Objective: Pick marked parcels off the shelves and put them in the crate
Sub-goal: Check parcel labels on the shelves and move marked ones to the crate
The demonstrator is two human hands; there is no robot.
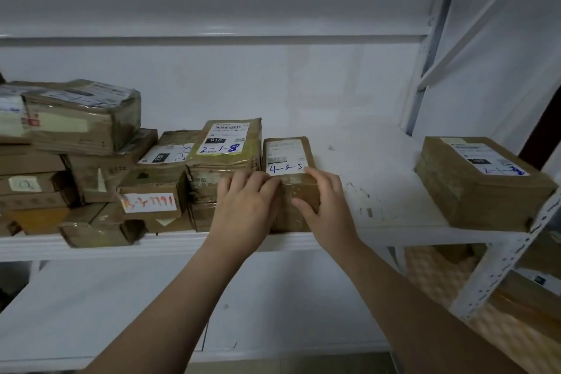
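Note:
A brown cardboard parcel marked 4-3-5 (pixel 287 155) lies on the white shelf (pixel 364 179), near its front edge. My left hand (pixel 247 206) grips the parcel's near left corner, fingers curled over its top. My right hand (pixel 326 202) holds its near right corner, thumb on the front face. Right beside it on the left sits a taller parcel marked 2-1-8 (pixel 226 149). No crate is in view.
Several stacked brown parcels (pixel 85 118) crowd the shelf's left part, one with an orange-inked label (pixel 148 202). A lone parcel (pixel 482 182) lies at the shelf's right end by the metal upright (pixel 501 264). A lower shelf (pixel 91 313) runs below.

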